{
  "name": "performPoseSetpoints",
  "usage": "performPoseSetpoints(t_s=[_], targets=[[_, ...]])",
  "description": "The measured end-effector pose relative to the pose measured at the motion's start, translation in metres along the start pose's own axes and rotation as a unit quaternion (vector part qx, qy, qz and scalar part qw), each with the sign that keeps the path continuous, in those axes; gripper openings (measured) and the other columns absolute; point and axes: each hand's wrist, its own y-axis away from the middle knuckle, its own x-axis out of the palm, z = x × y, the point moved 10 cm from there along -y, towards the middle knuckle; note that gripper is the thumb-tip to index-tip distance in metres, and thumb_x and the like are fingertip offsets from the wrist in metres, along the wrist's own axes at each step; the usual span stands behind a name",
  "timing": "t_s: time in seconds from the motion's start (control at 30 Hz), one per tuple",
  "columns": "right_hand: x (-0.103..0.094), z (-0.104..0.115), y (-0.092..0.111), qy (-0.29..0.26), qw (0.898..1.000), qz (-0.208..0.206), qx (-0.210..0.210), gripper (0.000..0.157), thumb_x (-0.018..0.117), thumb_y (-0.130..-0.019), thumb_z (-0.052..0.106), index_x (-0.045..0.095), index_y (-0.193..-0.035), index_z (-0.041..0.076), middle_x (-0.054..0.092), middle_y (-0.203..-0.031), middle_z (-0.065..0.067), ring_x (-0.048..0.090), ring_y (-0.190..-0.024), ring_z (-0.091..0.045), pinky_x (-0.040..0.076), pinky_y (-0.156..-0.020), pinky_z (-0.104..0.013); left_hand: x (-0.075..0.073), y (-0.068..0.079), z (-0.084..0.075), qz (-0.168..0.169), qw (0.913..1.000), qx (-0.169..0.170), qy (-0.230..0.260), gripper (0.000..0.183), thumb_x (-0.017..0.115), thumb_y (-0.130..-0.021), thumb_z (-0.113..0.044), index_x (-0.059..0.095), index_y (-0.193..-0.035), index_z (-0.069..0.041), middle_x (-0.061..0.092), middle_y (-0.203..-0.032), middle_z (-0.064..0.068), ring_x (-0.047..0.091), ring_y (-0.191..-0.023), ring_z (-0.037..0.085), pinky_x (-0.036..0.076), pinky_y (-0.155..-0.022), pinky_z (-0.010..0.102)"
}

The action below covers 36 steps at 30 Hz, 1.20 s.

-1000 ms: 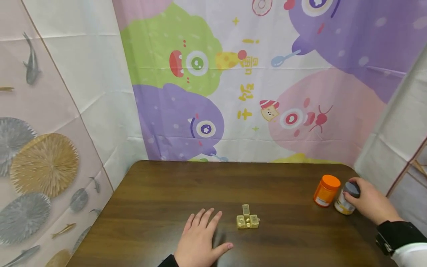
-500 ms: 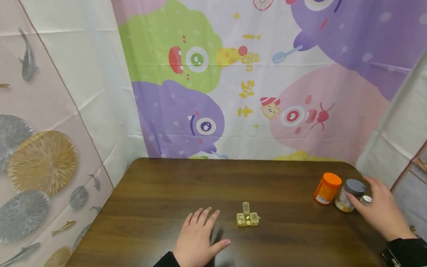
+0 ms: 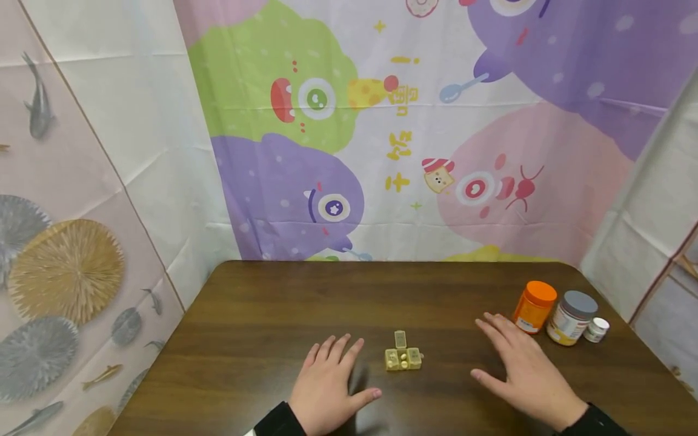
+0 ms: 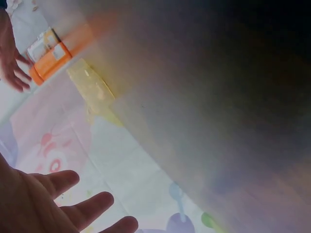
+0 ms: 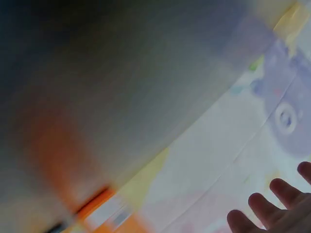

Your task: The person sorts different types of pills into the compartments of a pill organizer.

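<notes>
A small yellow pill box (image 3: 403, 358) lies on the table between my hands, its middle lid up and pills visible in the compartments. My left hand (image 3: 329, 387) is left of it, fingers spread, holding nothing. To its right my right hand (image 3: 526, 372) hovers with fingers extended, also holding nothing. Beyond the right hand stand an orange bottle (image 3: 534, 307), a grey-lidded bottle (image 3: 569, 319) and a small white bottle (image 3: 597, 330) in a row. In the left wrist view the pill box (image 4: 92, 85) and the orange bottle (image 4: 51, 63) both show.
The brown wooden table (image 3: 305, 297) reaches back to a cartoon-printed curtain (image 3: 392, 236). Fabric panels hang at both sides, the left panel (image 3: 147, 200) and the right panel (image 3: 643, 236).
My right hand has let go of the small white bottle beside the grey-lidded one and moved left toward the pill box. My left hand has barely moved.
</notes>
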Motion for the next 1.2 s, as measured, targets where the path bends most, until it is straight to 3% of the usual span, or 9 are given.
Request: performPoseSetpoints(t_s=[0.2,0.43,0.63,0.77,0.9,1.03,1.2], targets=[[0.028,0.034,-0.022,0.0,0.998,0.065,-0.028,0.085,0.064,-0.082,0.064,0.041,-0.146,0.013,0.037,-0.148,-0.013,0.024,-0.135,-0.03,0.028,-0.104,-0.058,0.003,-0.004,-0.002,0.008,0.9999,0.005,-0.013,0.089,0.037,-0.084,-0.081,0.032,-0.152,-0.024,0.036,-0.15,0.008,0.028,-0.133,0.031,0.025,-0.106,0.058],[0.06,0.045,-0.044,0.024,0.988,0.141,-0.052,0.089,0.058,-0.079,0.073,0.044,-0.145,0.013,0.046,-0.142,-0.009,0.033,-0.131,-0.026,0.03,-0.105,-0.056,0.004,-0.021,-0.003,0.051,0.9982,0.011,-0.03,0.09,0.035,-0.083,-0.082,0.041,-0.147,-0.019,0.048,-0.141,0.007,0.041,-0.125,0.028,0.035,-0.1,0.055],[0.087,0.056,-0.062,0.009,0.978,0.199,-0.069,0.09,0.058,-0.078,0.073,0.047,-0.142,0.01,0.053,-0.136,-0.007,0.043,-0.123,-0.022,0.035,-0.101,-0.055,0.014,-0.043,-0.014,0.084,0.9934,0.042,-0.066,0.089,0.037,-0.081,-0.084,0.046,-0.143,-0.021,0.054,-0.135,0.002,0.048,-0.119,0.024,0.042,-0.095,0.05],[0.095,0.071,-0.074,-0.007,0.973,0.212,-0.091,0.086,0.063,-0.079,0.067,0.048,-0.141,0.009,0.055,-0.133,-0.006,0.045,-0.121,-0.022,0.038,-0.099,-0.054,0.01,-0.055,-0.029,0.065,0.991,0.067,-0.096,0.076,0.05,-0.082,-0.075,0.057,-0.133,-0.019,0.062,-0.124,0.001,0.056,-0.107,0.021,0.048,-0.088,0.044],[0.098,0.083,-0.079,-0.011,0.971,0.208,-0.116,0.08,0.066,-0.08,0.06,0.05,-0.139,0.009,0.057,-0.129,-0.005,0.047,-0.118,-0.022,0.04,-0.096,-0.052,0.007,-0.065,-0.041,0.044,0.9883,0.091,-0.114,0.056,0.063,-0.081,-0.064,0.067,-0.112,-0.017,0.068,-0.099,-0.001,0.06,-0.084,0.017,0.051,-0.075,0.038],[0.098,0.09,-0.081,-0.008,0.971,0.2,-0.13,0.074,0.068,-0.08,0.056,0.054,-0.136,0.01,0.059,-0.124,-0.004,0.05,-0.114,-0.021,0.042,-0.093,-0.05,0.011,-0.071,-0.047,0.043,0.986,0.104,-0.123,0.046,0.068,-0.079,-0.061,0.07,-0.094,-0.018,0.066,-0.081,-0.003,0.058,-0.071,0.015,0.05,-0.066,0.035],[0.095,0.096,-0.082,-0.003,0.972,0.189,-0.143,0.068,0.07,-0.079,0.052,0.057,-0.131,0.01,0.062,-0.12,-0.003,0.052,-0.111,-0.021,0.043,-0.092,-0.049,0.012,-0.074,-0.053,0.026,0.9832,0.12,-0.135,0.036,0.071,-0.079,-0.057,0.07,-0.082,-0.02,0.066,-0.073,-0.005,0.058,-0.065,0.015,0.05,-0.061,0.033]])
